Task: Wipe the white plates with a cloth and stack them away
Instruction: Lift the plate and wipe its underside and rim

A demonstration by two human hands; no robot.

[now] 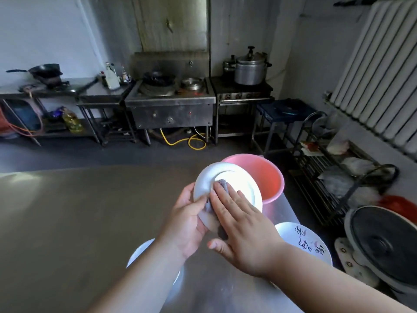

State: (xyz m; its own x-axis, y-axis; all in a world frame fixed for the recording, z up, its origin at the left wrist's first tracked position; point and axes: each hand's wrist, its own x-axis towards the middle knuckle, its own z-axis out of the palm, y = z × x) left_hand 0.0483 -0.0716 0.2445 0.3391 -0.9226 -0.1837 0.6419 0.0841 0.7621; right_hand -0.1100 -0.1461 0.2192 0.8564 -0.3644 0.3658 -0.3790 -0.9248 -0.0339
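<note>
A dim commercial kitchen fills the frame, with a steel bench spreading across the lower half. A white ribbed radiator slants down the upper right wall. A steel wok range stands at upper centre, and a pressure cooker sits on the stove to its right. A pink basin rests on the bench right of centre.

A lettered plate lies near the bench's lower right edge, and another pale plate lies beneath the left forearm. The white plate is held tilted above the bench at centre frame, in front of the basin, its underside ring facing the camera.

The left hand grips its lower left rim, with the thumb laid on the facing side. The right hand lies flat with straight fingers, pressing a grey cloth against the plate.
</note>
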